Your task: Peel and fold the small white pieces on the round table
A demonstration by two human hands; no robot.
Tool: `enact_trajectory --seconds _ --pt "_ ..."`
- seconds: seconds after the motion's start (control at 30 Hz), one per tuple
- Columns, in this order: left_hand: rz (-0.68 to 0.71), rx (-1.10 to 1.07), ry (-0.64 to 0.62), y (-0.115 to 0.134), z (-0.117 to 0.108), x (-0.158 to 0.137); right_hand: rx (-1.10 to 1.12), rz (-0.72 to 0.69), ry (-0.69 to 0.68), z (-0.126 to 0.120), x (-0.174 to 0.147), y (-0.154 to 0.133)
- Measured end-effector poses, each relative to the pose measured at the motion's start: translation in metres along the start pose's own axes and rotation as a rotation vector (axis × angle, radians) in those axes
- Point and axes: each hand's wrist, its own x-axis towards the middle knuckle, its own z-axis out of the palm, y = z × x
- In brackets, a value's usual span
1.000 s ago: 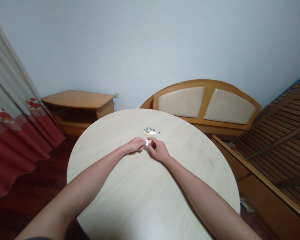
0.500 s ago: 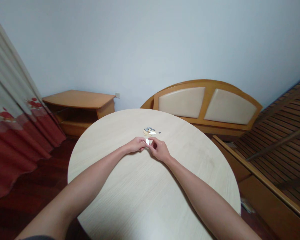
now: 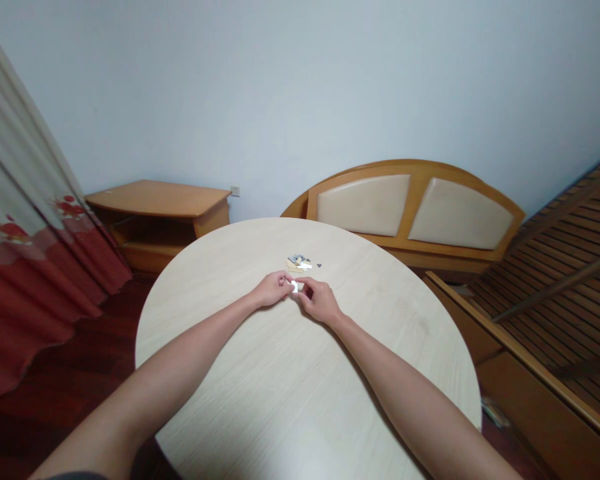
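Between my two hands is a small white piece (image 3: 295,287), bright and flat-looking, too small to name more exactly. My left hand (image 3: 273,289) is closed on its left side, the thumb lying against it. From the right, my right hand (image 3: 319,298) grips the same piece between thumb and fingers. Just beyond the fingertips lies a small heap of loose pieces (image 3: 298,263) in grey, tan and white, which look like toy building bricks. A tiny dark piece (image 3: 319,265) lies apart, to the right of the heap.
Everything rests on a pale round table (image 3: 260,407). Behind it stand a low wooden cabinet (image 3: 160,198) at left and a padded headboard (image 3: 410,207) at right. A wooden bed frame with slats (image 3: 570,280) is on the right; a curtain (image 3: 25,267) hangs at left.
My left fingers and thumb have shifted slightly on the white piece, covering a bit more of it. My right hand and the heap look the same.
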Motion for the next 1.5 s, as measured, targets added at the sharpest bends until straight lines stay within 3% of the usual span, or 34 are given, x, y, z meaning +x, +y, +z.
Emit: enact_trajectory --seconds 1.5 --pt "-0.047 0.004 -0.019 0.0067 0.0001 -0.0026 -0.002 0.006 -0.058 -0.0028 -0.0004 -0.0040"
